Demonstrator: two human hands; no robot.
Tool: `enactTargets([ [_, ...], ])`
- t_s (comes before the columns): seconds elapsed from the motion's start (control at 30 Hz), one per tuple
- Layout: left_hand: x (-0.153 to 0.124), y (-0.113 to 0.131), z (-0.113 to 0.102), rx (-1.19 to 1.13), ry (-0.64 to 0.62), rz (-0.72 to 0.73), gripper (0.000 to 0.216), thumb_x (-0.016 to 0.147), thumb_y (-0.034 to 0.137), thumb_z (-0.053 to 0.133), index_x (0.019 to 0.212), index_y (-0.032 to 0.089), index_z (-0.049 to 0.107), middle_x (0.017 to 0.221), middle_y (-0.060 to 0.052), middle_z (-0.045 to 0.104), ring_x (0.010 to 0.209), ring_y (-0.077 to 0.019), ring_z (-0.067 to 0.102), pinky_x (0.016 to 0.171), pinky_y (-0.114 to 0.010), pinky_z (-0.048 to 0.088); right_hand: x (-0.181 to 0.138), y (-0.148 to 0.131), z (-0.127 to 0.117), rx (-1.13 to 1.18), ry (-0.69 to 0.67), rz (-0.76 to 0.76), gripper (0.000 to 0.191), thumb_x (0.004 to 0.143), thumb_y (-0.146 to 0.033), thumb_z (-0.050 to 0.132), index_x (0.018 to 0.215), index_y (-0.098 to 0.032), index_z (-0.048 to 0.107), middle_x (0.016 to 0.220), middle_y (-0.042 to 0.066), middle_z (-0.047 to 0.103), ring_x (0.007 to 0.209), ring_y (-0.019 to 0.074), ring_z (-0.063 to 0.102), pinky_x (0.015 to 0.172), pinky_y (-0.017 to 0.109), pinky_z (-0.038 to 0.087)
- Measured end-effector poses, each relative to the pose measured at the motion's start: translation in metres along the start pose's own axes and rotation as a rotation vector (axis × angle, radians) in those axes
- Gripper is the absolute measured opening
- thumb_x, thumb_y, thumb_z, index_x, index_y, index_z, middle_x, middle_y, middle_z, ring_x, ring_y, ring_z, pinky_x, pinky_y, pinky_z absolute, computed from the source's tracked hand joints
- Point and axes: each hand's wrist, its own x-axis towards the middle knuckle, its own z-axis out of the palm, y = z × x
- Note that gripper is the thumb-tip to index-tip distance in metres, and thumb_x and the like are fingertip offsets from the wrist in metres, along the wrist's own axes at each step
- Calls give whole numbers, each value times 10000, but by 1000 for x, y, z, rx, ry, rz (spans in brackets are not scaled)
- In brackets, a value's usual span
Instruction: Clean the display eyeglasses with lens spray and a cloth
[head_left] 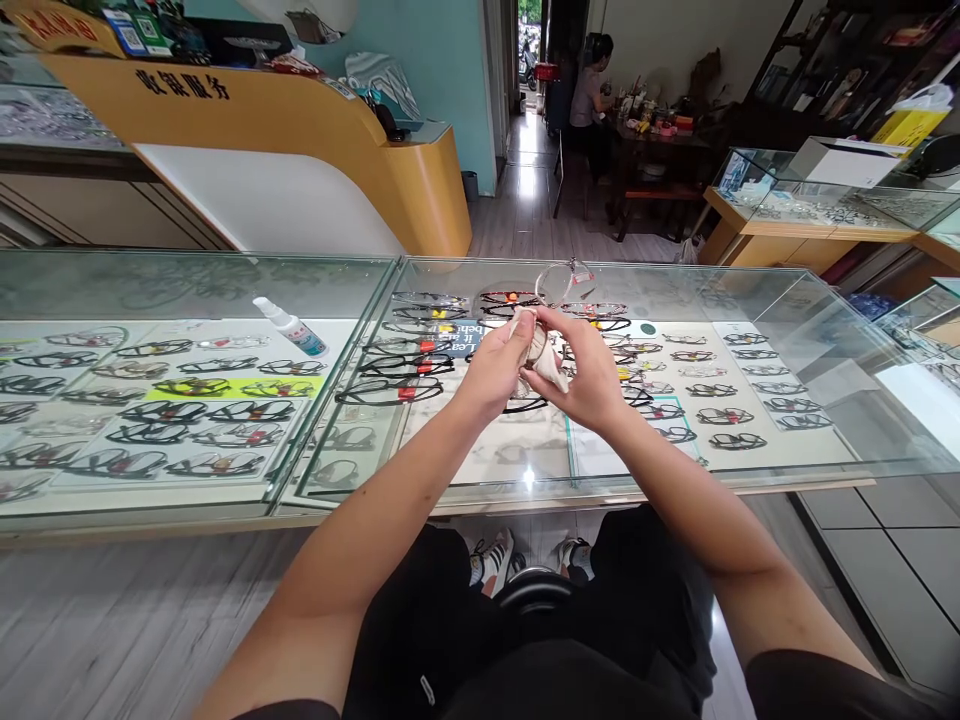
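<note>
Above the glass counter point(525, 478), my left hand point(491, 368) and my right hand point(589, 375) meet with bent fingers around a crumpled pale cloth point(553, 374). My left thumb presses on the cloth from above, and my right fingers pinch it from the other side. A thin dark curved edge, like a lens rim, shows between the fingers, but most of it is covered. Just beyond my hands is a round, clear-rimmed item point(553, 284) with a red tag. Left of them, several eyeglasses point(405, 364) with red stickers lie in a column.
A white spray bottle point(291, 326) with a blue label is on the left counter section. Rows of eyeglasses point(217, 412) fill that display. More frames point(725, 416) lie at the right. Beyond are a cashier desk point(420, 185) and a seated person point(589, 100) at a table.
</note>
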Motion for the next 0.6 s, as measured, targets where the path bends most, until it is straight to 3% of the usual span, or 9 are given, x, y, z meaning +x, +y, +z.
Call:
enactTargets([
  [0.17, 10, 0, -10, -150, 169, 66, 529, 874, 677, 860, 997, 178, 735, 883, -44, 786, 834, -209, 772, 770, -302, 612, 4, -4, -13, 166, 87, 72, 717, 949, -414, 823, 1587, -315, 511, 1512, 123, 722, 1340, 328, 716, 1137, 538, 591],
  [0.37, 18, 11, -30, -172, 308, 153, 381, 958, 541, 835, 920, 174, 737, 831, -15, 734, 704, -127, 674, 692, -237, 552, 11, 5, -31, 406, 69, 170, 770, 904, -438, 861, 1581, -348, 508, 1563, 97, 691, 1384, 307, 704, 1132, 522, 602],
  [0.6, 15, 14, -30, -116, 256, 210, 516, 941, 722, 763, 1042, 217, 730, 998, -57, 791, 920, -209, 766, 824, -314, 620, 12, 8, -39, 432, 60, 185, 730, 899, -514, 868, 1527, -329, 546, 1470, 105, 736, 1342, 296, 727, 1116, 498, 602],
])
